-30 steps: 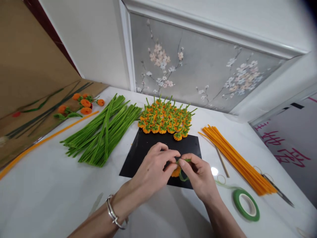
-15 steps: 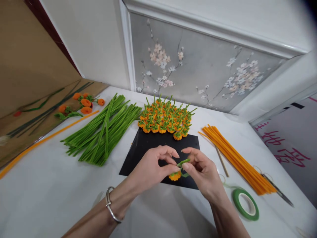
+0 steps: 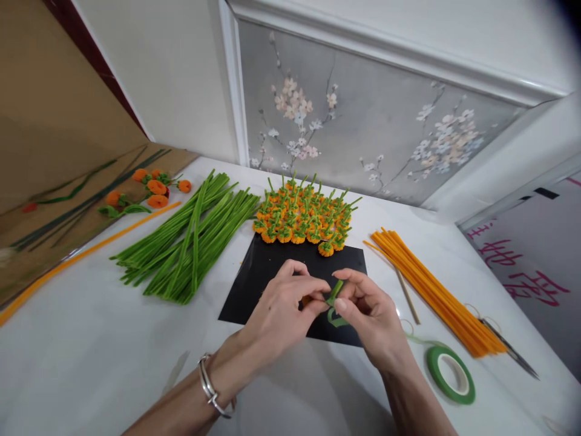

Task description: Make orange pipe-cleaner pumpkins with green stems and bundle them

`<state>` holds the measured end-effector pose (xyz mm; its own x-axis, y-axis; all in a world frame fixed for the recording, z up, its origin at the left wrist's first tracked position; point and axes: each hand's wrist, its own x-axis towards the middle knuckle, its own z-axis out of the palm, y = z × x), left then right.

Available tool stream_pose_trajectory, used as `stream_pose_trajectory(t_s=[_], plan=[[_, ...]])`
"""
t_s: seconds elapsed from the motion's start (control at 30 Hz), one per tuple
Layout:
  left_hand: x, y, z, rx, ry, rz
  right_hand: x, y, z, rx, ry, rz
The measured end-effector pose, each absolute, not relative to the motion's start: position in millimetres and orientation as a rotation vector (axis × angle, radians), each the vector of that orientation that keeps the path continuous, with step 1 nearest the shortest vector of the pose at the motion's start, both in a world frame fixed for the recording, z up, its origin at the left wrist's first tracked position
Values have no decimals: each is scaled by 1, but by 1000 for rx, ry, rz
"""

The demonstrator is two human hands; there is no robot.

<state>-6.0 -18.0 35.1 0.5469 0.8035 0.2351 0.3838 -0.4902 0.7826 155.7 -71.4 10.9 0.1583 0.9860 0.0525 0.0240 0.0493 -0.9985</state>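
My left hand (image 3: 288, 312) is closed around a small orange chenille pumpkin (image 3: 307, 300), mostly hidden by the fingers. Its green stem (image 3: 336, 290) sticks up to the right, between both hands. My right hand (image 3: 370, 318) pinches thin green floral tape (image 3: 336, 318) against the base of the stem, and a loop of the tape hangs below the fingertips. Both hands are above a black sheet (image 3: 254, 284). Behind them stand many similar orange pumpkins with green stems (image 3: 302, 212), packed in rows.
Green pipe cleaners (image 3: 181, 248) lie in a pile at left, orange ones (image 3: 440, 290) in a bundle at right. Near the right forearm is a roll of green tape (image 3: 467, 387); scissors (image 3: 512, 351) lie beyond it. Orange flowers (image 3: 157, 203) rest at far left.
My left hand has turned, so the orange pumpkin is now mostly covered. The green stem has swung more upright, and the tape loop shows more clearly below the fingers.
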Motion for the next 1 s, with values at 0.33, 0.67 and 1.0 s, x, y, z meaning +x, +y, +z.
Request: stream_pose_trajectory(t_s=[0.33, 0.67, 1.0], plan=[[0, -22, 21, 2414, 912, 926, 159, -73, 14, -1370, -1101, 1171], [-13, -11, 41, 1998, 761, 520, 165, -76, 20, -1339, -1257, 1100], [-9, -8, 29, 2184, 772, 652, 166, -78, 16, -1523, -1449, 851]])
